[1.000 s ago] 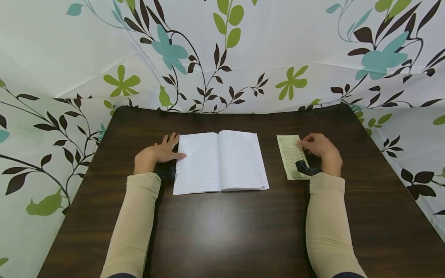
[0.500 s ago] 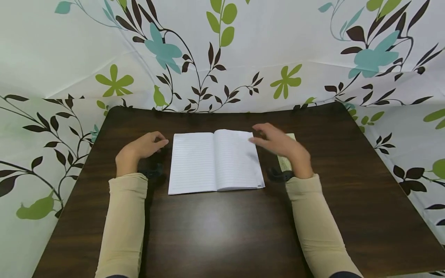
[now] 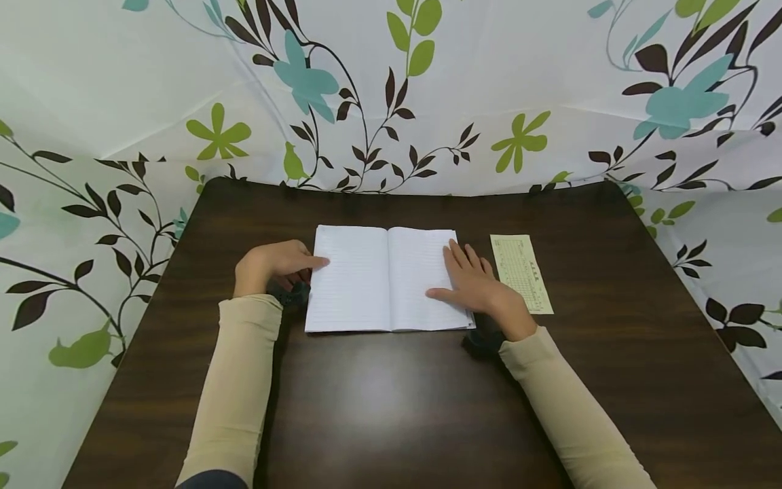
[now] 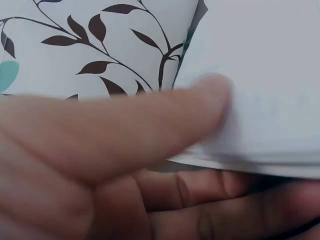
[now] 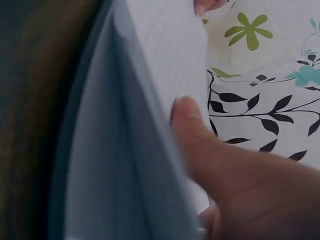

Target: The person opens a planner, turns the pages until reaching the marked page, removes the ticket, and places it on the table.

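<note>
An open notebook [image 3: 360,288] with lined white pages lies on the dark wooden table [image 3: 373,407]. My left hand [image 3: 275,263] grips its left edge: the thumb presses on the left page, and the other fingers curl beneath the edge, as the left wrist view shows the thumb [image 4: 200,107] above and the fingers [image 4: 200,187] below. Spread over the right page, my right hand [image 3: 479,285] rests with straight fingers near the outer edge. In the right wrist view its thumb [image 5: 192,125] lies on the page, and the page edges [image 5: 135,130] appear blurred.
Right of the notebook lies a pale yellow printed paper slip [image 3: 519,272], just beyond my right hand. A white curtain [image 3: 452,88] with leaf and flower patterns hangs behind the table and at its sides. A dark wrist device [image 3: 482,343] sits under the right wrist.
My right hand has left the yellow slip and moved left onto the right page. My left hand lifted off the notebook, then came back and now grips its left edge.
</note>
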Motion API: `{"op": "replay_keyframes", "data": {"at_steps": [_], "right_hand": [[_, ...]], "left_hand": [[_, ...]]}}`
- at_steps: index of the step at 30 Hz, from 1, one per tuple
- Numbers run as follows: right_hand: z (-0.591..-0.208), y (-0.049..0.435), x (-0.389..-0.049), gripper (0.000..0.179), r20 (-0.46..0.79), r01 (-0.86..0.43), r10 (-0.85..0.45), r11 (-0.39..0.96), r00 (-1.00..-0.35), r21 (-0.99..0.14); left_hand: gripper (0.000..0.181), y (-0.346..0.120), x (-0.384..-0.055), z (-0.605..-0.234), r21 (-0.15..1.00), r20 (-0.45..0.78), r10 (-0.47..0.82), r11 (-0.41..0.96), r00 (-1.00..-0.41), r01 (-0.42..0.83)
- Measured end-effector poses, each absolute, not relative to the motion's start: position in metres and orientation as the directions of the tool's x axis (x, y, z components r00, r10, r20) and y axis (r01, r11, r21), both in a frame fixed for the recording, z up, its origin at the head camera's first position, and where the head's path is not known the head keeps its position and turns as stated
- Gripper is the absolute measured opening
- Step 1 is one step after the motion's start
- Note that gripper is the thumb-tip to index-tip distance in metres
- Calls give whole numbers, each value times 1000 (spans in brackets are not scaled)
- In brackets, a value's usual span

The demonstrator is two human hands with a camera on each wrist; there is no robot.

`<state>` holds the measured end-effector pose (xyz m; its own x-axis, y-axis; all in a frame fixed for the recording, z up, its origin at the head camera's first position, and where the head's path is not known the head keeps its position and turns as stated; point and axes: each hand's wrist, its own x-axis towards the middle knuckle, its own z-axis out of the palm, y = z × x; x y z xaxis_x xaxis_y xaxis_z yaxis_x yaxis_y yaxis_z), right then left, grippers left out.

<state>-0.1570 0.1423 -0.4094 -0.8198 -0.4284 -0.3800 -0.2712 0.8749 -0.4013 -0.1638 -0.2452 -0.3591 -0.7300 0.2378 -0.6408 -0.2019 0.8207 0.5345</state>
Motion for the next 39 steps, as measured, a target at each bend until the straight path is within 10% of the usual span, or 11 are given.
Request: {"op": "replay_keyframes", "data": {"at_steps": [17, 31, 39], "right_hand": [[-394, 156, -163, 108, -397, -278, -448, 866, -801, -416], [-395, 158, -169, 112, -378, -291, -450, 866, -809, -407], [-397, 165, -170, 110, -390, -286, -457, 860, -799, -422]], "left_hand": [[32, -236, -167, -342, 820, -315, 435, 573, -843, -10], [25, -122, -165, -348, 995, -59, 253, 93, -966, -36], [31, -79, -172, -354, 969, -29, 286, 244, -958, 44]]}}
